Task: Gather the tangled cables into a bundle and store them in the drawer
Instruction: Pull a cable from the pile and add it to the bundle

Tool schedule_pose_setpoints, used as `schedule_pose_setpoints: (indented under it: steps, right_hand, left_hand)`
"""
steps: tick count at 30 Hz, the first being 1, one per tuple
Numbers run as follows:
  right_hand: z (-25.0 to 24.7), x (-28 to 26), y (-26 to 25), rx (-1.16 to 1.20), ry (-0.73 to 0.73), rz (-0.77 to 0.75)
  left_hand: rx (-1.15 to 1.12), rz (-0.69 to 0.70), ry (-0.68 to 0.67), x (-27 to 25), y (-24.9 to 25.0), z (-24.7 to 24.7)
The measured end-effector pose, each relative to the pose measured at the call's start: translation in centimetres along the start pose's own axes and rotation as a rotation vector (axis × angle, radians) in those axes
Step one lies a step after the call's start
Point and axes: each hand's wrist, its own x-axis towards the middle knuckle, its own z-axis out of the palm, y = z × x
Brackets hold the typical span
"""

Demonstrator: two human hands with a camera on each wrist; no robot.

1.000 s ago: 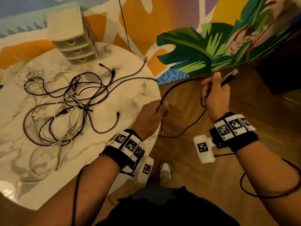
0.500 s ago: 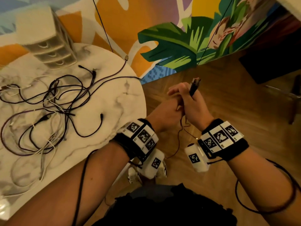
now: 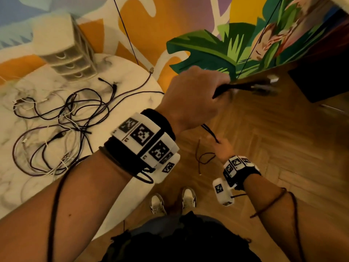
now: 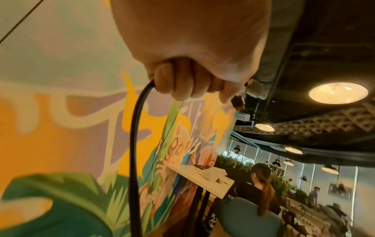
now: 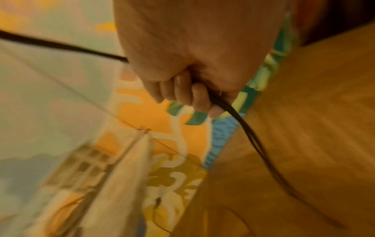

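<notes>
Head view: left hand raised, fist gripping a black cable; right hand lower, gripping its doubled strands; remaining cables tangled on the surface.

No text or label can be read anywhere.

Black cable at one o'clock; white marbled table; black and white tangle at nine; beige drawer unit at eleven; herringbone floor.

Right wrist view blurred; drawer unit smeared, top cut off. Cable plug motion-blurred by left hand.
</notes>
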Motion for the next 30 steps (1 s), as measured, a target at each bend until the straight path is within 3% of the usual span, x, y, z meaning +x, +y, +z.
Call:
schedule_pose_setpoints:
  steps: [3,4,6,9,11,15,19,21,25,27,29,30]
  right_hand:
    - [1.5,2.2,4.1,-0.396,-0.042,0.269]
    - [2.1,2.9,5.0,-0.433,-0.108,0.299]
    - [3.3,3.5,5.4,-0.287,-0.286,0.322]
    - [4.2,3.7,5.0,-0.165,-0.349,0.242]
    - [4.3,4.1,5.7,-0.287,-0.337,0.149]
    - [3.8,4.4,7.0,-0.485,-0.385,0.149]
    - [2.0,3.3,4.1,-0.581,-0.407,-0.079]
    - [0.8,1.8,0.7,-0.388,-0.452,-0.232]
    - [-2.8,-4.0,-8.2,0.35,-0.51,-0.443]
    - [-4.3,-6.1,-11.0,0.752,-0.694,-0.454]
    - [-4.5,-7.1,-12.3,0.844,-0.818,-0.44]
    - [-4.1,-7.2,-12.6,0.758,-0.766,-0.441]
  left_hand:
    - [0.165,0.117,0.137,0.2,0.3,-2.0]
    - [0.194,0.139,0.143,0.2,0.2,-2.3]
    - [0.258,0.156,0.099,-0.1,-0.1,-2.6]
    - [0.325,0.134,0.074,-0.7,-0.8,-3.0]
    - [0.318,0.121,0.085,-0.8,-1.2,-3.2]
    - [0.296,0.086,0.087,-1.1,-1.9,-2.8]
    - [0.019,0.008,0.077,-1.3,-1.9,-1.0]
    - [-0.233,-0.086,-0.016,-1.5,-1.9,0.5]
    - [-0.523,-0.267,-0.13,-2.7,-2.2,3.4]
    - [-0.658,-0.379,-0.153,-3.4,-3.0,4.4]
    - [-0.816,-0.504,-0.159,-4.1,-3.7,5.1]
    - [-0.902,-0.564,-0.168,-4.5,-3.7,5.2]
